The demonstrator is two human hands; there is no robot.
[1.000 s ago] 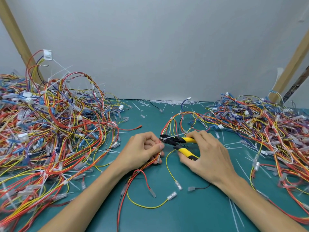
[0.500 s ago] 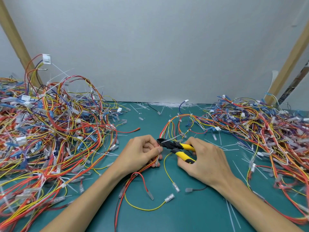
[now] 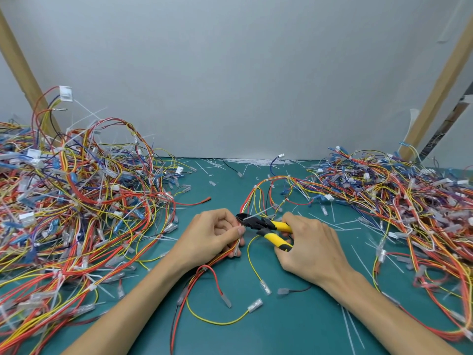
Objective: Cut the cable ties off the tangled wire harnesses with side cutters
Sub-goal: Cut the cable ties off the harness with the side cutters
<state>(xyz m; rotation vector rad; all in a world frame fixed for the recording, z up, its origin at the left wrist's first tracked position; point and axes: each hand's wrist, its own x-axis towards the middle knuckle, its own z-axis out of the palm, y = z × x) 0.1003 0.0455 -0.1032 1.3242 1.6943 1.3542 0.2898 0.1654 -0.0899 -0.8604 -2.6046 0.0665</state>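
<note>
My left hand [image 3: 213, 235] grips a bundle of red, orange and yellow wires, the wire harness [image 3: 266, 190], in the middle of the green mat. My right hand [image 3: 311, 248] holds the side cutters [image 3: 265, 225] by their yellow and black handles. The black jaws point left and sit at a white cable tie [image 3: 256, 215] right above my left thumb. The harness loops away behind the hands and trails toward me with clear-sleeved terminals at its ends.
A tall tangle of harnesses [image 3: 76, 206] fills the left side, another pile [image 3: 399, 201] the right. Cut white ties [image 3: 258, 161] lie along the back wall and scattered on the mat [image 3: 294, 334]. Wooden posts lean at both edges.
Both hands and the cutters stay together at the same tie. The camera has tilted slightly, shifting the scene down in view. The cutter jaws sit a little closer to my left thumb.
</note>
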